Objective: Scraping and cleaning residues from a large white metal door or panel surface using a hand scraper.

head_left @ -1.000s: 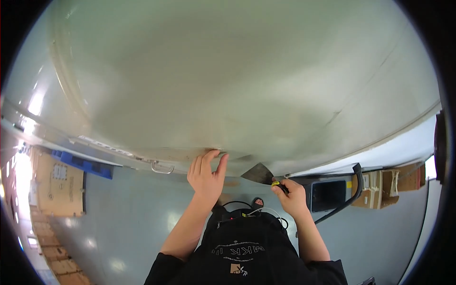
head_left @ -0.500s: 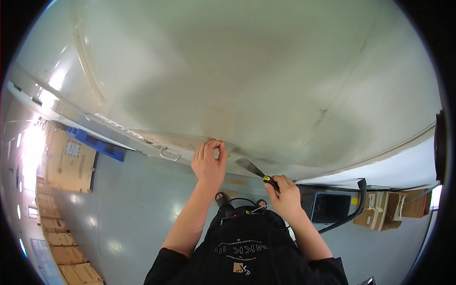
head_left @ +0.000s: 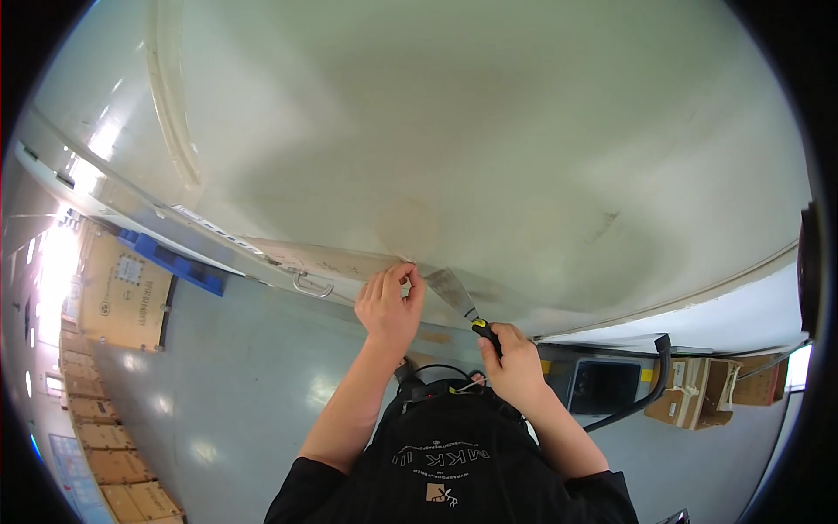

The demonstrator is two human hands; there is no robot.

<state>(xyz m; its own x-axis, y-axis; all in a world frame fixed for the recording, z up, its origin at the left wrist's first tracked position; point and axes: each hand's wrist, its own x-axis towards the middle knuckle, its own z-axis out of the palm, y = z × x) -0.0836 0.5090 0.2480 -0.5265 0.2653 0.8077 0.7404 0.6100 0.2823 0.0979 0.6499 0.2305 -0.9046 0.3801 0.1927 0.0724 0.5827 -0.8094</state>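
Before me spreads a large pale grey-green, glossy panel (head_left: 489,148). My left hand (head_left: 388,307) is at its near edge, thumb and forefinger pinched together. Whatever lies between those fingertips is too small to make out. A brownish, stained strip (head_left: 332,260) runs along the edge from the left up to these fingers. My right hand (head_left: 515,365) is wrapped round the black and yellow handle of a putty knife (head_left: 451,291). Its metal blade lies close to the panel, with the tip just right of my left fingertips.
A metal pull handle (head_left: 312,286) sticks out from the panel's edge on the left. Below right are a dark cart (head_left: 605,384) with a bent black bar (head_left: 656,384) and cardboard boxes (head_left: 698,391). A blue pallet (head_left: 170,262) and stacked cartons (head_left: 122,454) stand at left.
The putty knife has moved left and slightly up, its blade now beside my left fingertips. My left hand has shifted slightly right, still pinched.
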